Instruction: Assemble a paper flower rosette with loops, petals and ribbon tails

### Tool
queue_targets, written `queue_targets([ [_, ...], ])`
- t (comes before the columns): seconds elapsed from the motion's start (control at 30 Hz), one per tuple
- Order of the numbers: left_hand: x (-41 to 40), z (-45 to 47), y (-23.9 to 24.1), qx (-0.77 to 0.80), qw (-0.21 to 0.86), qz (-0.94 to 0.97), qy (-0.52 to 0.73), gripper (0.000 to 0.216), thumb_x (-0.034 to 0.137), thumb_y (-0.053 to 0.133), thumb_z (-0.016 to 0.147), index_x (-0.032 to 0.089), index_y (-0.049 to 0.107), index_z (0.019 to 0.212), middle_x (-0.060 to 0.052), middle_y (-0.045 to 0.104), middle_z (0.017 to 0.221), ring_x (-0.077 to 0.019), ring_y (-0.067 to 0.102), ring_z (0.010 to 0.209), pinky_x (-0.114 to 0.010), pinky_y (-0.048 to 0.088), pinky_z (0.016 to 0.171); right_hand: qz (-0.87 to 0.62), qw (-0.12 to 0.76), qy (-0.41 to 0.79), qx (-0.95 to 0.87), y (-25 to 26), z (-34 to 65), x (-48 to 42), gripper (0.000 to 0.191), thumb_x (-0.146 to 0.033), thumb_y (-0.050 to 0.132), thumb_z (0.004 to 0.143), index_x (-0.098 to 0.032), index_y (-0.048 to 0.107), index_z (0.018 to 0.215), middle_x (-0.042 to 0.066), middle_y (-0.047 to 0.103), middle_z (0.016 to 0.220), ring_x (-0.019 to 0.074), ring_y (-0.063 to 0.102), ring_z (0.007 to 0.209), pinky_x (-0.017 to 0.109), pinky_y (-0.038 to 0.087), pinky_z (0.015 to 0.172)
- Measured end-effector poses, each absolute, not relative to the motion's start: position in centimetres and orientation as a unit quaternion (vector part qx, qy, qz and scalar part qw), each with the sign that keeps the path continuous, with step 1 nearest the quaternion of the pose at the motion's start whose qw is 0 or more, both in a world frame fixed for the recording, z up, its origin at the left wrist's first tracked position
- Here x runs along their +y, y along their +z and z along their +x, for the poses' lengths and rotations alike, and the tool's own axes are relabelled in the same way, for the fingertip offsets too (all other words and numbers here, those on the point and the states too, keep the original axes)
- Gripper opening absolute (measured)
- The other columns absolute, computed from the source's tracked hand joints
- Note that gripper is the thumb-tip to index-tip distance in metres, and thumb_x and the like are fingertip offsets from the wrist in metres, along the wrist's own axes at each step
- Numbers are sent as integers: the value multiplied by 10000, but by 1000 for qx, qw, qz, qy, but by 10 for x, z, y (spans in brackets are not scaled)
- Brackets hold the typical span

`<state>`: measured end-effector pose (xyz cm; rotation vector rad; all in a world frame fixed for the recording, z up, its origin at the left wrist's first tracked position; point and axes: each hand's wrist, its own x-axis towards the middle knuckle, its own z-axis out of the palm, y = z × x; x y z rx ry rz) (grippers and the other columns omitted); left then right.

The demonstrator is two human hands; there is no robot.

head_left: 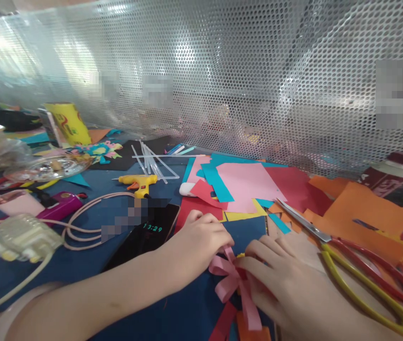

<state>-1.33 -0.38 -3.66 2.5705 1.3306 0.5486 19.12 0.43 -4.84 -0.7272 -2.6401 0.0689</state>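
Observation:
A pink paper bow (228, 277) with looped strips and a hanging tail lies between my hands, low in the head view. My left hand (206, 234) comes in from the left, its fingers closed on a pink strip at the top of the bow. At the bow's right side, my right hand (276, 274) has its curled fingers against it, with a bit of yellow and red showing at the fingertips. Red and orange paper strips (224, 322) lie below the bow. Scissors (324, 237) with red and yellow handles rest beside my right hand.
A yellow glue gun (139, 182), glue sticks (151, 158) and a phone (148, 237) lie left of centre. Pink paper (249, 180) and orange paper (361, 218) spread behind my hands. A power strip (25, 237) with cables sits left. A perforated metal panel (223, 71) stands behind.

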Motion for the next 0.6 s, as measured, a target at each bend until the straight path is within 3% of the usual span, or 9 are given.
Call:
queue_targets([
  [0.3, -6, -20, -32, 436, 114, 873, 189, 282, 54, 479, 862, 243, 628, 1008, 8, 672, 1080, -188, 545, 996, -347, 276, 794, -265, 198, 33, -943, -43, 190, 4, 232, -66, 465, 705, -201, 630, 797, 24, 582, 746, 203, 501, 687, 397, 387, 660],
  [0.47, -9, -26, -23, 426, 103, 879, 186, 429, -63, 413, 757, 221, 600, 1019, -3, 633, 1134, -185, 513, 1054, -364, 279, 900, -297, 188, 78, -933, -38, 191, 2, 254, -73, 361, 802, -194, 584, 810, 25, 557, 741, 195, 462, 690, 384, 388, 648],
  [0.6, -12, -32, -17, 398, 87, 898, 169, 465, -82, 416, 689, 197, 590, 1018, -40, 562, 1222, -195, 442, 1155, -369, 270, 986, -307, 182, 64, -932, -40, 191, 0, 267, -63, 361, 782, -206, 584, 813, 45, 548, 828, 203, 446, 746, 427, 384, 712],
])
